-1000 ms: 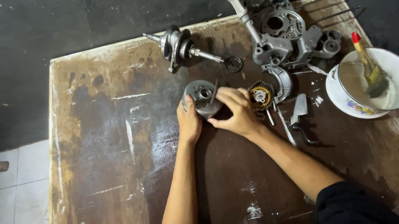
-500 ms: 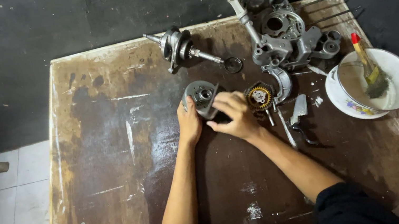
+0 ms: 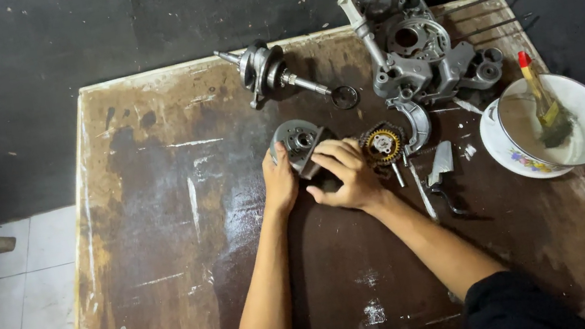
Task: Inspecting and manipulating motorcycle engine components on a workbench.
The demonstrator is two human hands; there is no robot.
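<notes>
While both hands meet near the middle of the worn brown table (image 3: 162, 232), the work in hand looks like fitting or turning a part on the round metal disc (image 3: 295, 140), a grey hub with a bore at its centre that lies just left of the toothed gear (image 3: 383, 144). The left hand (image 3: 280, 182) is cupped against the disc's left rim, fingers curled to steady it, while the right hand (image 3: 341, 176) is closed over its right edge, fingertips pinching something dark at that edge; what exactly they pinch is hidden. By my reading, this is a mid-step hold: the disc is braced but nothing has yet come free or been seated. A next move would call for a firm brace from the left hand and a small, controlled twist or pull from the right, kept clear of the gear touching close by. Beyond them lie the crankshaft (image 3: 270, 72) and the engine case (image 3: 420, 58) at the far edge, and to the right a white bowl (image 3: 578, 142) holding a brush (image 3: 546, 109). Small loose parts (image 3: 439, 163) rest between gear and bowl.
</notes>
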